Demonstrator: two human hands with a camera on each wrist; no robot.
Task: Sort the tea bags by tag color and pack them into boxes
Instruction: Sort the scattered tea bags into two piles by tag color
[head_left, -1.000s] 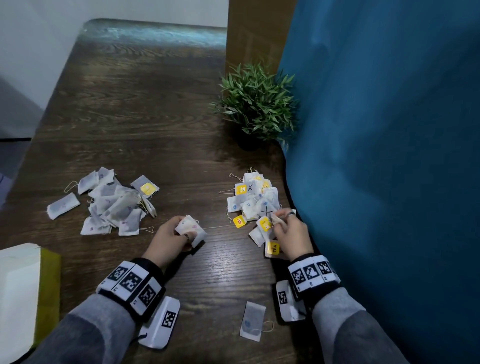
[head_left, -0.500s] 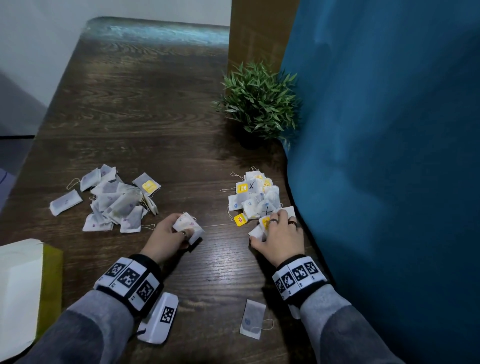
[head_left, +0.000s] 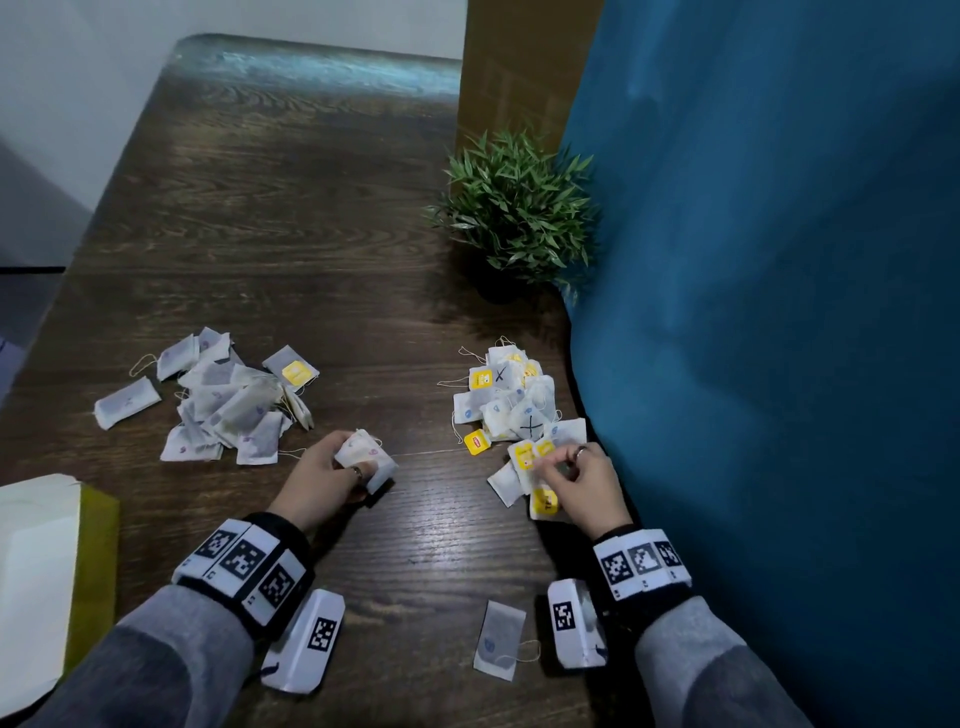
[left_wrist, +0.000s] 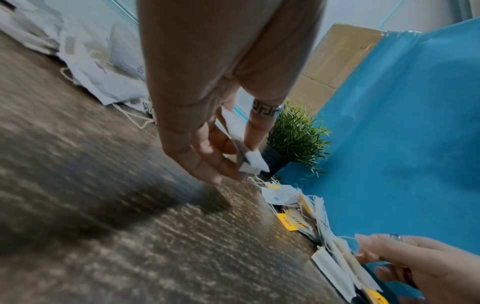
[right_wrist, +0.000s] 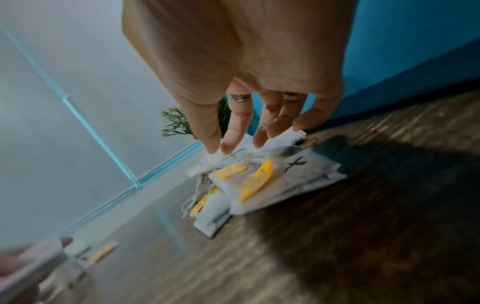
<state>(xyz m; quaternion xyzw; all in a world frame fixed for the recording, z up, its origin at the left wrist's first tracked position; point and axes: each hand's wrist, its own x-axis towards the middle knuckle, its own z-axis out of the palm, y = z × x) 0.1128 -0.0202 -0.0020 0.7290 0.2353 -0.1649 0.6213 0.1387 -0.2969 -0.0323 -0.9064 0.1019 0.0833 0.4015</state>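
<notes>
Dark wooden desk (head_left: 311, 208): left hand (head_left: 322, 480) clutches a tea bag bundle (head_left: 366, 457); right hand's (head_left: 587, 483) grip pinches one from the yellow-tagged pile (head_left: 511, 402), likely for sorting.

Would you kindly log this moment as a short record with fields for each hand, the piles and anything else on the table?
left hand: grips a small bundle of tea bags
right hand: fingertips pinch a bag at the right pile
left pile: loose bags, one yellow tag visible
stray bag: lies alone near the front edge
plant: behind the right pile
</notes>
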